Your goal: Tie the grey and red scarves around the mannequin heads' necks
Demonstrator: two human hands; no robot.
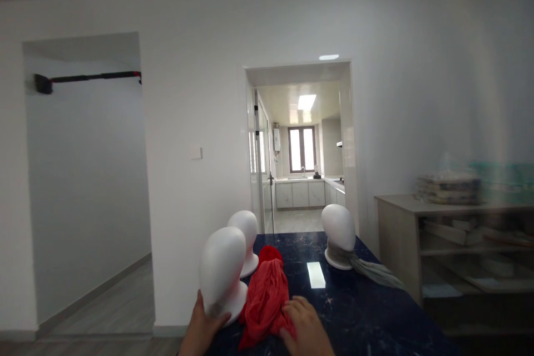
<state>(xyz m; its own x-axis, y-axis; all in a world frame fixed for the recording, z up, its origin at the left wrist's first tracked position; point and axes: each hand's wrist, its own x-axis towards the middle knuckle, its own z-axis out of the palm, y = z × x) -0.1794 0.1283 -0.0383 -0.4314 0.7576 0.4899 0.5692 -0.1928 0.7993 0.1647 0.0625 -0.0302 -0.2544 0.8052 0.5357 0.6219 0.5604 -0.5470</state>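
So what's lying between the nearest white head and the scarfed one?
A bunched red cloth, then bare dark tabletop; the head view shows it.

The left hand (203, 327) and right hand (306, 327) are cut off by the bottom edge; their grip cannot be told. The near head (222, 272) hides part of the far head (247, 227). The shelf (400, 206) and its stack (448, 188) are blurred.

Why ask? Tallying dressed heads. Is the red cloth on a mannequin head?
No, the red cloth lies on the table against the right hand.
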